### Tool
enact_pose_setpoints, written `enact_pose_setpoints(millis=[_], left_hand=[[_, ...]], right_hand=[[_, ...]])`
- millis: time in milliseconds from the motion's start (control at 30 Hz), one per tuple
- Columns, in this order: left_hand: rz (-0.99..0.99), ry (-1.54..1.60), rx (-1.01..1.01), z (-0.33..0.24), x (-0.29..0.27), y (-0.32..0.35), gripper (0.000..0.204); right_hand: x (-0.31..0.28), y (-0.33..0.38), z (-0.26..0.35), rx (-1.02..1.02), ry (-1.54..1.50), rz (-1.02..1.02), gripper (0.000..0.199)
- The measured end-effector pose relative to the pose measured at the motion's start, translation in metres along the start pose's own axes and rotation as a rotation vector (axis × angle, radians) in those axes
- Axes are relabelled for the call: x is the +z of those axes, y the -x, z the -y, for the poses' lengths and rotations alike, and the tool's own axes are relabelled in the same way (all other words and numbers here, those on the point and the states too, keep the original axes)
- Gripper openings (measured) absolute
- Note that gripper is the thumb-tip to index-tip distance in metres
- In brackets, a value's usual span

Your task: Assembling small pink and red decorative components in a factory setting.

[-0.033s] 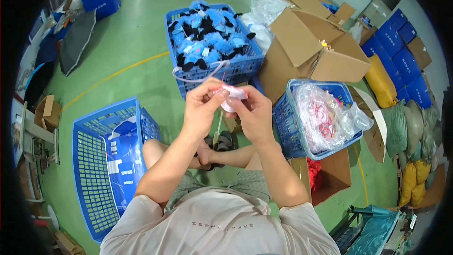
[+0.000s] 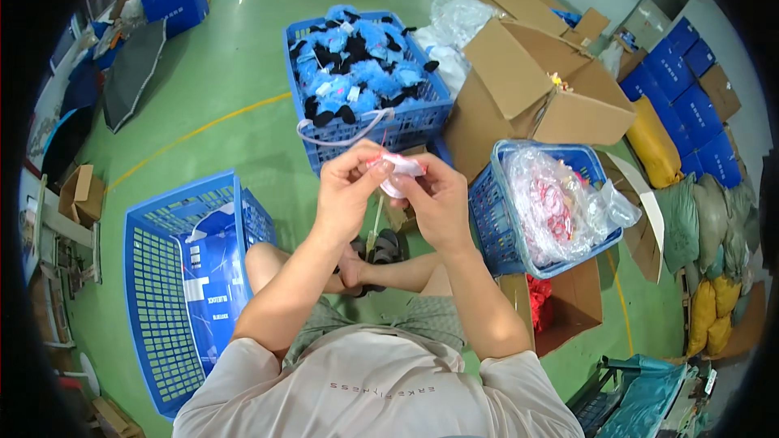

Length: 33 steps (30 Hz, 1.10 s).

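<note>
Honestly, small work like this is best done with a light fingertip pinch from both sides, so the little pink-and-white piece [image 2: 408,165] can be steadied without being crushed or buried under the thumbs. It's held up between the two hands, seen just this side of a blue crate [image 2: 422,120] piled with blue-and-black plush toys [image 2: 357,73]. A thin reddish strand [image 2: 383,138] can be spotted by the left fingers; thread or needle can't be made out, so skin is best kept off its tip. As for grip, the left hand [image 2: 347,184] is curled nearly closed, with the piece's left side pinched by thumb and forefinger. The right hand [image 2: 436,195] is curled much the same, its thumb laid against the right side.
</note>
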<state>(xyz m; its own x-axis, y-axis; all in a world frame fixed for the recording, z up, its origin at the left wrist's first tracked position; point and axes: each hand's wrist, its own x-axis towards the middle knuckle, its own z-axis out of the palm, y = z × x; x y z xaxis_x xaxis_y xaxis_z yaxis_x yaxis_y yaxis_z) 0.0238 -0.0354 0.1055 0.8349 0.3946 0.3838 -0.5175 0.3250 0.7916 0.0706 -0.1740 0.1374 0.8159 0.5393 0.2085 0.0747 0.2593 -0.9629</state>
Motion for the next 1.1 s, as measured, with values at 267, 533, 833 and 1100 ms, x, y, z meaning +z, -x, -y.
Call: enact_pose_setpoints(millis=[267,533,833,1100], left_hand=[[0.014,-0.038,0.023,0.002,-0.013,0.006,0.009],[-0.021,-0.003,0.052,-0.003,-0.02,0.013,0.01],[-0.022,-0.055,0.093,-0.001,-0.016,0.019,0.01],[-0.008,-0.222,0.123,-0.002,-0.008,0.024,0.01]], right_hand=[[0.002,-0.002,-0.014,-0.011,0.149,0.09,0.011],[0.015,-0.002,-0.021,-0.448,0.553,0.022,0.008],[0.019,0.001,-0.042,-0.626,0.563,-0.045,0.008],[0.015,0.007,-0.053,-0.64,0.471,-0.062,0.007]])
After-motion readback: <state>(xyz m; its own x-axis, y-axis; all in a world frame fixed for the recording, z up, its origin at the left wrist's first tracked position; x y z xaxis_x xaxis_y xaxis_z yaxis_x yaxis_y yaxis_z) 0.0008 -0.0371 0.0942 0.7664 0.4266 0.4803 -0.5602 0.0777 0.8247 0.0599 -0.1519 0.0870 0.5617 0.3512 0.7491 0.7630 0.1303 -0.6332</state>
